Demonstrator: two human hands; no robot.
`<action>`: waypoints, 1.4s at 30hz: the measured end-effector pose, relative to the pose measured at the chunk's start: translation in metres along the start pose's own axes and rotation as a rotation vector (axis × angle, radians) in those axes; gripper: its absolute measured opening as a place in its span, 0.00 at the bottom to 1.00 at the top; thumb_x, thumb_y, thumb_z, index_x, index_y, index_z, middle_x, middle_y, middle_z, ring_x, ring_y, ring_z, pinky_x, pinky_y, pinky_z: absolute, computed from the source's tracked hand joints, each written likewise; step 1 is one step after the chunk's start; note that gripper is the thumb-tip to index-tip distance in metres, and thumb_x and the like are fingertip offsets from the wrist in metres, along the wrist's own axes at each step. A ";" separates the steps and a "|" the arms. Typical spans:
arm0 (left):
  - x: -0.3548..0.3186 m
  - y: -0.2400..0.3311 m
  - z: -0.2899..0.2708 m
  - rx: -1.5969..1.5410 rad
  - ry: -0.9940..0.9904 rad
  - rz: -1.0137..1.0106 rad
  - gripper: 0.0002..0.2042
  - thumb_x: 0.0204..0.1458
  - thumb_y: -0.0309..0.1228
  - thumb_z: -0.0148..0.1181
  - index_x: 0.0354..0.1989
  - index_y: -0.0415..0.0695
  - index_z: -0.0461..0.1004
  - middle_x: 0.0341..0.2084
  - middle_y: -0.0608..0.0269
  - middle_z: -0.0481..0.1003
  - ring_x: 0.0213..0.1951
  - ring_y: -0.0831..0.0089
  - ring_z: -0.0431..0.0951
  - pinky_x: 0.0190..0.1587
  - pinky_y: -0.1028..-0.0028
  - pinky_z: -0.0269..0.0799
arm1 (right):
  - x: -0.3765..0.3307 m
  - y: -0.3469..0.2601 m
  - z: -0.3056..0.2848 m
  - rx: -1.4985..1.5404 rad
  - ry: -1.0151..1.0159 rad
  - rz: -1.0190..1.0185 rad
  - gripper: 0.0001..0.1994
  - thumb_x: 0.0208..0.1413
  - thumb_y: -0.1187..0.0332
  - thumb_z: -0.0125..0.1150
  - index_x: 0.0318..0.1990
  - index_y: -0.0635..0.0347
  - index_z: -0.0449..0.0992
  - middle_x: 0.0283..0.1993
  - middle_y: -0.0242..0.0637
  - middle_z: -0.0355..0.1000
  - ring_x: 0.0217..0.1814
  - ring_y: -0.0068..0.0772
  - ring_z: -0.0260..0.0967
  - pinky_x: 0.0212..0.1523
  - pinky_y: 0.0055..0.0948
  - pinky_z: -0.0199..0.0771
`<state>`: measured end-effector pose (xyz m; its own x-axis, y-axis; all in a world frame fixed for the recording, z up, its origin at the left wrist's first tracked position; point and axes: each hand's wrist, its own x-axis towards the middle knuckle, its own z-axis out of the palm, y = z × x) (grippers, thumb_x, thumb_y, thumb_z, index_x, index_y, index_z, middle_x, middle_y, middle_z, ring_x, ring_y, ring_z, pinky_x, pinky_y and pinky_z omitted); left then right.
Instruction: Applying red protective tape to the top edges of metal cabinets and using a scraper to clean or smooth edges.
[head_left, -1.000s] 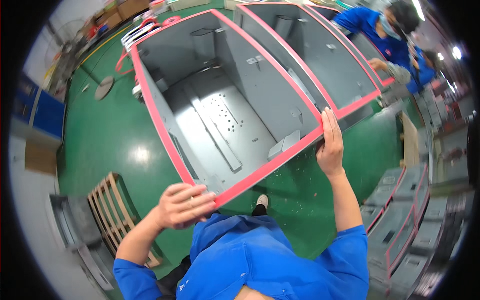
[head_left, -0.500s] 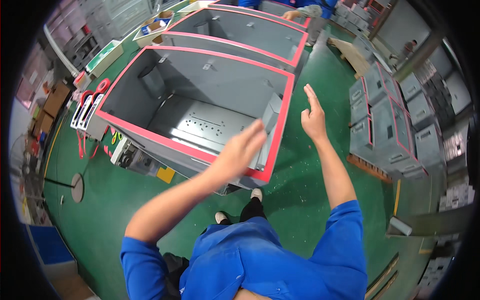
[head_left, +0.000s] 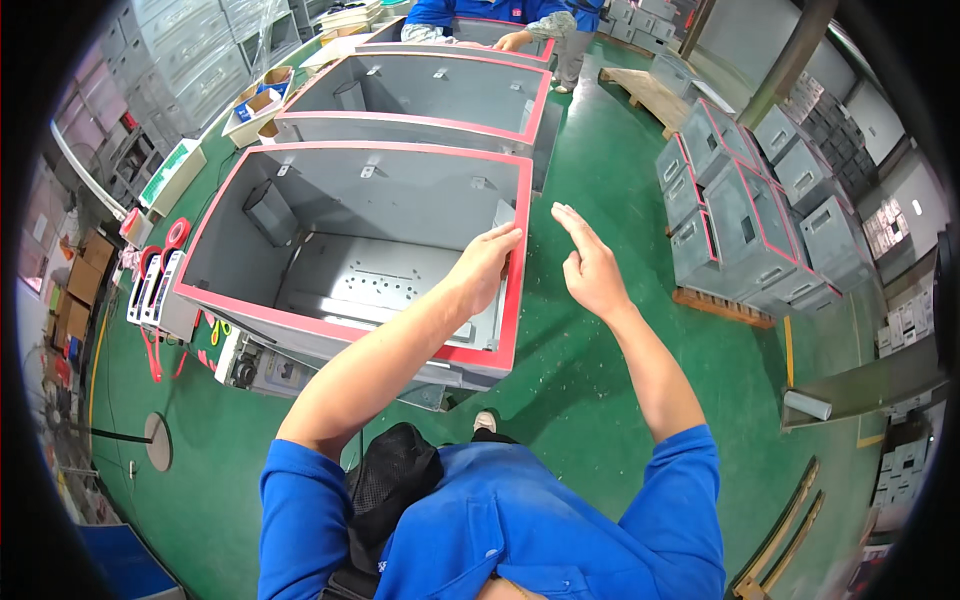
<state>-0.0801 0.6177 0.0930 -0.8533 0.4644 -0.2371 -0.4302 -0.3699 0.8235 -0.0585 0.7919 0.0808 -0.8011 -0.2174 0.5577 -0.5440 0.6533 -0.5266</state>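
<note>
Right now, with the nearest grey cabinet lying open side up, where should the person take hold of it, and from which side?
Probably the red-edged right rim of the cabinet, from above on the person's side. The box lies mouth up, so that flange offers a lip to hook fingers over. The left hand already rests there; the right hand hangs open beside it, apart from the rim.

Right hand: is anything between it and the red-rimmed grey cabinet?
Nothing visible. The right hand hangs open, just off the grey cabinet's red right rim; only green floor shows below. The left hand rests on that rim.
</note>
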 end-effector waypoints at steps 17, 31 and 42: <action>-0.114 -0.021 -0.022 1.457 -0.196 0.791 0.24 0.51 0.33 0.50 0.55 0.33 0.57 0.55 0.47 0.59 0.58 0.56 0.57 0.59 0.62 0.51 | -0.068 -0.049 0.022 -0.081 -0.261 -0.587 0.15 0.48 0.71 0.47 0.43 0.70 0.71 0.50 0.53 0.65 0.56 0.45 0.61 0.59 0.42 0.57; -0.134 -0.053 -0.045 1.850 -0.229 1.031 0.19 0.49 0.28 0.44 0.51 0.38 0.64 0.55 0.57 0.62 0.58 0.69 0.59 0.60 0.68 0.51 | 0.080 0.079 0.061 -0.340 -0.012 -0.293 0.24 0.48 0.81 0.41 0.56 0.66 0.57 0.60 0.48 0.55 0.63 0.44 0.50 0.63 0.38 0.50; -0.190 -0.011 -0.151 1.515 -0.226 0.971 0.25 0.38 0.27 0.61 0.49 0.38 0.66 0.50 0.49 0.64 0.54 0.52 0.62 0.55 0.59 0.59 | -0.085 -0.107 0.042 -0.312 -0.089 -0.116 0.25 0.43 0.84 0.43 0.54 0.73 0.58 0.58 0.53 0.55 0.62 0.51 0.52 0.61 0.42 0.53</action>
<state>0.0423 0.4116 0.0509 -0.5021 0.6896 0.5218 0.8635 0.3665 0.3465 0.0576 0.7101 0.0624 -0.7645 -0.3565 0.5371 -0.5411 0.8077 -0.2342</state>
